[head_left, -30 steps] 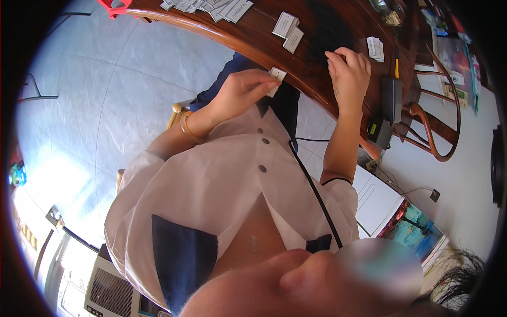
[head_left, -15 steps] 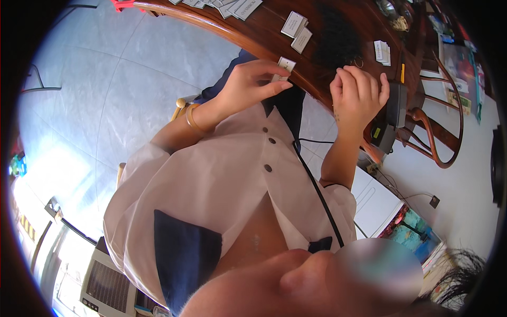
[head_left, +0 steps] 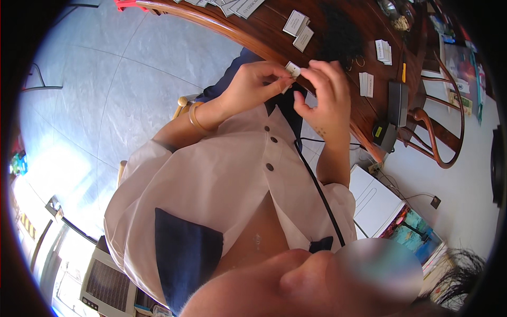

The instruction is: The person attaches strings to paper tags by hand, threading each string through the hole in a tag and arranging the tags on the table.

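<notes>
My left hand (head_left: 256, 84) pinches a small white card with print on it (head_left: 292, 69) between thumb and fingertips, just off the table's near edge. Close beside the card is my right hand (head_left: 330, 95), its thumb and fingers apart. Its index fingertip comes right up to the card's edge; whether it touches I cannot tell. A heap of fine black strings (head_left: 340, 39) lies on the dark wooden table (head_left: 290, 50) beyond my hands. To its left lie two small piles of white cards (head_left: 296, 24), nearly touching.
More cards (head_left: 240, 6) are spread at the table's far left. Two card stacks (head_left: 383, 52) (head_left: 366, 84) lie at the right, near a dark box (head_left: 397, 103). Metal bowls (head_left: 393, 10) stand at the back. A wooden chair (head_left: 438, 142) is at the right.
My right hand has moved left from over the table to the card, uncovering a card stack. My left hand keeps its pinch, and the card has shifted slightly right and tilted.
</notes>
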Action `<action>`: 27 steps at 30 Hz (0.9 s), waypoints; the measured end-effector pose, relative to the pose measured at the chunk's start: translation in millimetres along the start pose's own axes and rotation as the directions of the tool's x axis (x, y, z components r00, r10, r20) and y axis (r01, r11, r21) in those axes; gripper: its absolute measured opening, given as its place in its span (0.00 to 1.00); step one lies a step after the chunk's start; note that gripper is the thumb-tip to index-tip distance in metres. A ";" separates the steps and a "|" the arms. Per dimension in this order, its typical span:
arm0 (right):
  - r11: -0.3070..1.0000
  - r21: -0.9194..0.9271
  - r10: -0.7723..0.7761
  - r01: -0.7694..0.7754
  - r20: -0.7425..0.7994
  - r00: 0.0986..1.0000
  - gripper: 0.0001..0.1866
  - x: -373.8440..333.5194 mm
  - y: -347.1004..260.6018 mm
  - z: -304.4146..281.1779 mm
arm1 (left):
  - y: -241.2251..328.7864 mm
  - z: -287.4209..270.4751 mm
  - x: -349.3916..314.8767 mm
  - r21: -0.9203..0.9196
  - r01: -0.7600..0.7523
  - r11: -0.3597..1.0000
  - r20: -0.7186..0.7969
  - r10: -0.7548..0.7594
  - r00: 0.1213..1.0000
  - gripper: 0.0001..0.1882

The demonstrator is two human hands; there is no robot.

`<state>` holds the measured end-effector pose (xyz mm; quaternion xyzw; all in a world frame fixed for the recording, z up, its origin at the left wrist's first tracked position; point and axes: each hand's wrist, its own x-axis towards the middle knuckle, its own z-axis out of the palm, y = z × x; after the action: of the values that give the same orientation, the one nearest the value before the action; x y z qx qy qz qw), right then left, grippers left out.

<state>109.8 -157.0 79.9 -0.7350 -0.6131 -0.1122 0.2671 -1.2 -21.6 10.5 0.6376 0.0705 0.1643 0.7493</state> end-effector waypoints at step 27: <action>0.984 0.024 0.179 -0.179 -0.268 0.947 0.09 -4.4 -9.1 39.9 | -2.6 3.3 0.9 0.439 -0.272 0.857 -0.132 0.360 0.923 0.13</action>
<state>93.6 -138.7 46.9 -0.7656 -0.5019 -0.1862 0.3568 1.0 -24.7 8.7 0.7630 0.0759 0.3333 0.5486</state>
